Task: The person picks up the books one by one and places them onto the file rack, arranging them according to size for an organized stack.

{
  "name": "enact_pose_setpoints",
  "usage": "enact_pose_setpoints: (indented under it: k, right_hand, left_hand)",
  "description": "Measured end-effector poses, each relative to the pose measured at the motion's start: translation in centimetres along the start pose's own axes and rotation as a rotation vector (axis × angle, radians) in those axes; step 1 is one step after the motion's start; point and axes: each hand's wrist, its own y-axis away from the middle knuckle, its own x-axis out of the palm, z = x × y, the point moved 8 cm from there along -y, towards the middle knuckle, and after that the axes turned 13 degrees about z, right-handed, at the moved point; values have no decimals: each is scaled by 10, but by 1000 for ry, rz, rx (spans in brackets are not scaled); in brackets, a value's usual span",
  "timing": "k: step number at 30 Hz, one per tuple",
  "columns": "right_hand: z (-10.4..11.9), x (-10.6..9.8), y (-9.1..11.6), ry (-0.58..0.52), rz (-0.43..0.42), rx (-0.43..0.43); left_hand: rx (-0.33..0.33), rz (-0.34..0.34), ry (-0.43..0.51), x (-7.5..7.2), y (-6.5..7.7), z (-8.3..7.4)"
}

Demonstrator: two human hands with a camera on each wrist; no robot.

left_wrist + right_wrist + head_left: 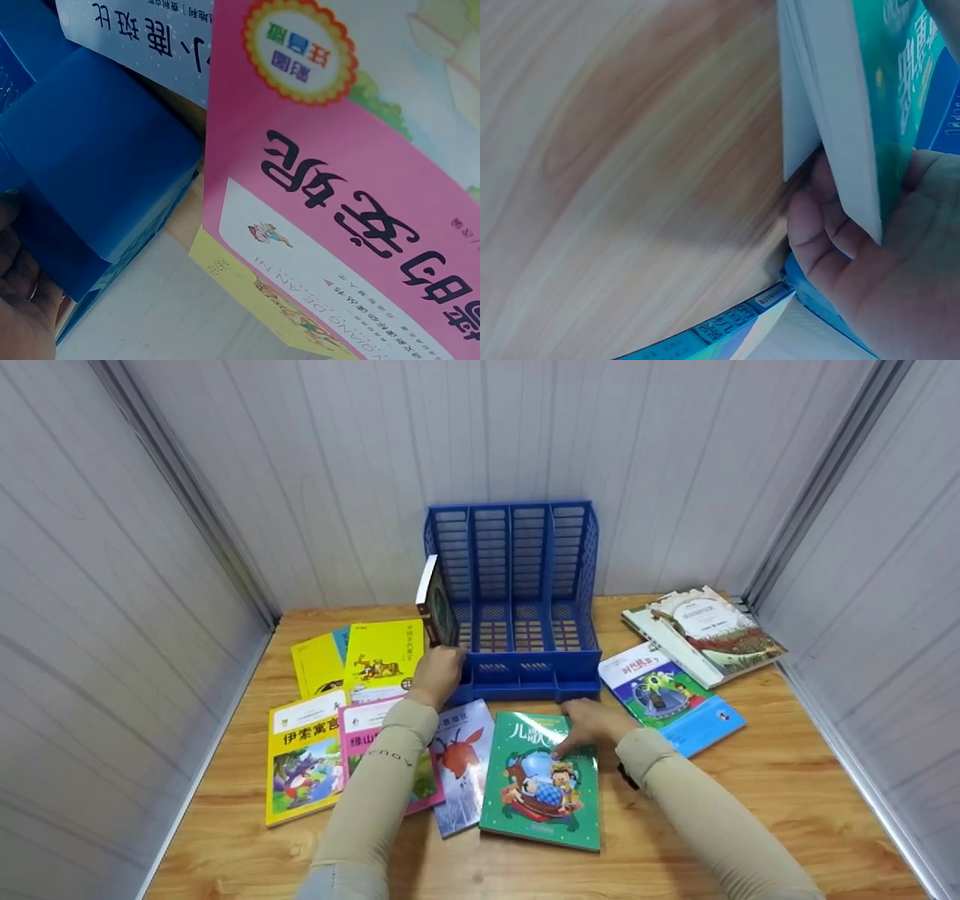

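A blue desktop file rack (pixel 534 664) with upright dividers stands against the back wall. One dark-covered book (pixel 441 604) stands in its leftmost compartment, leaning slightly. My left hand (pixel 439 676) grips the rack's front left corner, just below that book; some of its fingers are cut off in the left wrist view. In front of the rack lies a green children's book (pixel 541 791). My right hand (pixel 600 724) pinches its upper right edge, thumb over the cover and fingers beneath. The right wrist view shows the book's pages (pixel 840 105) raised and slightly parted.
Left of the rack lie yellow books (pixel 382 652), a yellow-bordered book (pixel 300 765) and a pink book (pixel 315 187). A grey-blue book (pixel 461 765) lies beside the green one. To the right are a blue-purple book (pixel 667 697) and a pale stack (pixel 712 634).
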Motion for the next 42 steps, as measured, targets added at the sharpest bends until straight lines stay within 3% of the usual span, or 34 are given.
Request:
enact_pose_setpoints:
  k: [5, 11, 16, 21, 26, 30, 32, 37, 42]
  right_hand:
    - [2, -3, 5, -51, 8, 0]
    - [5, -12, 10, -25, -3, -113]
    - [-1, -20, 15, -74, -4, -150]
    - [-6, -22, 19, -163, 25, -174]
    - [-10, -23, 24, -252, 28, -199]
    - [-9, -25, 29, -295, 14, -243]
    - [-7, -25, 31, -322, 12, -269]
    - [-2, -26, 36, -386, 13, -339]
    - [4, -27, 43, -449, 13, -395]
  left_hand:
    - [6, -18, -3, 0, 1, 0]
    - [68, -100, -32, -2, 2, -4]
    - [84, -112, -55, -1, 3, -6]
    - [62, -61, -53, 1, 3, -7]
    - [41, 34, -48, 3, 3, -9]
    - [13, 112, -7, 5, 3, -8]
    - [16, 120, 11, 4, 5, -8]
    - [71, 57, 59, -4, 12, -11]
    - [63, -14, 134, -18, 19, -9]
